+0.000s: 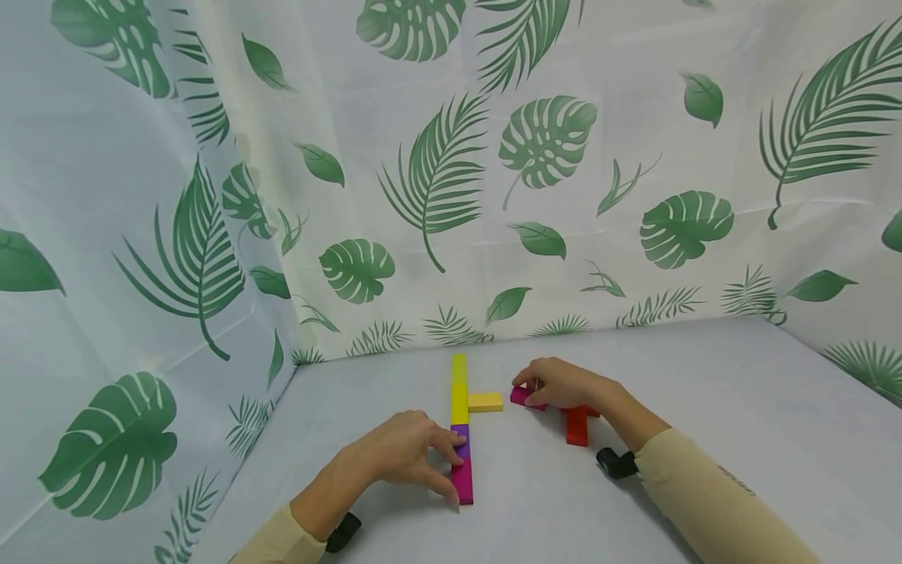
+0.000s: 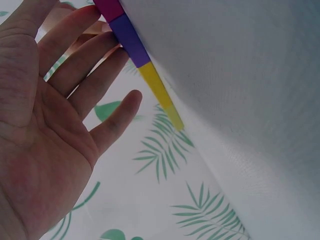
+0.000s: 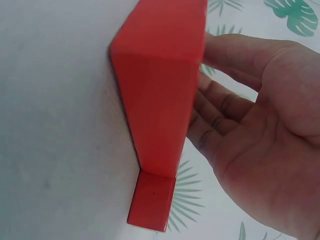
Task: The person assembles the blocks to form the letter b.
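Note:
A straight row of flat blocks runs away from me: magenta (image 1: 463,489) nearest, then purple (image 1: 460,430), yellow (image 1: 460,403) and a paler yellow block (image 1: 459,366). My left hand (image 1: 407,448) lies along the row's left side, its fingertips touching the purple and magenta blocks and its thumb by the magenta one's near end. To the right of the row, my right hand (image 1: 569,384) pinches a second magenta block (image 1: 520,395) between thumb and fingers. Red blocks (image 1: 577,431) sit under that wrist; in the right wrist view a red block (image 3: 157,100) hides the fingertips.
An orange-yellow block (image 1: 486,403) projects rightward from the yellow part of the row. White surface (image 1: 395,533) lies beneath everything. Leaf-printed sheeting (image 1: 620,157) hangs behind and at both sides. Black devices (image 1: 616,463) are on both wrists.

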A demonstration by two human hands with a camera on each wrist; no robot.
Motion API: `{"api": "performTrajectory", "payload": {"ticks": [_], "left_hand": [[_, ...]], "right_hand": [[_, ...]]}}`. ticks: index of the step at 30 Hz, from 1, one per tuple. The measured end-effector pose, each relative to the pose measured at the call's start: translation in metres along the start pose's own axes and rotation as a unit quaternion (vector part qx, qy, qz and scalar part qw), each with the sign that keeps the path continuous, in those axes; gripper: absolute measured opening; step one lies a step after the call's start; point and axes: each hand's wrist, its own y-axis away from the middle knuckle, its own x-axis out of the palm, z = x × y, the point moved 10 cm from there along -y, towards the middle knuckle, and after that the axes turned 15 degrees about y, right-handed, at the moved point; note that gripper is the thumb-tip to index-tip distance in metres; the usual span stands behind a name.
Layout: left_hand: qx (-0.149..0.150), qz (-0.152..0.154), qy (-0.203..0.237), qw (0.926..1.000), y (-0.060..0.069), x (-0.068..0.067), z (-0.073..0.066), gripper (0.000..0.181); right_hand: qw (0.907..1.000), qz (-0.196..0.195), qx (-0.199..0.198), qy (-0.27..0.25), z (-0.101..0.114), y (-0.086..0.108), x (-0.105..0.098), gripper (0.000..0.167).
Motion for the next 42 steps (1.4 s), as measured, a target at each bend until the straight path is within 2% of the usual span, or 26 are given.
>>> {"api": "performTrajectory", "payload": {"ticks": [10,22,42], "left_hand": [[0.017,-0.010,-0.010,0.9998,0.001,0.000,-0.002,0.051],[-0.007,-0.006,-0.009,0.9999,0.001,0.000,0.002,0.050],[-0.012,0.000,-0.004,0.9999,0.001,0.000,0.003,0.049]], "right_hand": [[0.9997,0.003,-0.021,-0.013,0.004,0.002,0.001,0.038],[0.9993,0.010,-0.032,-0.017,0.009,0.001,0.003,0.037],[0.9989,0.015,-0.037,-0.023,0.015,0.002,0.002,0.035]]}}
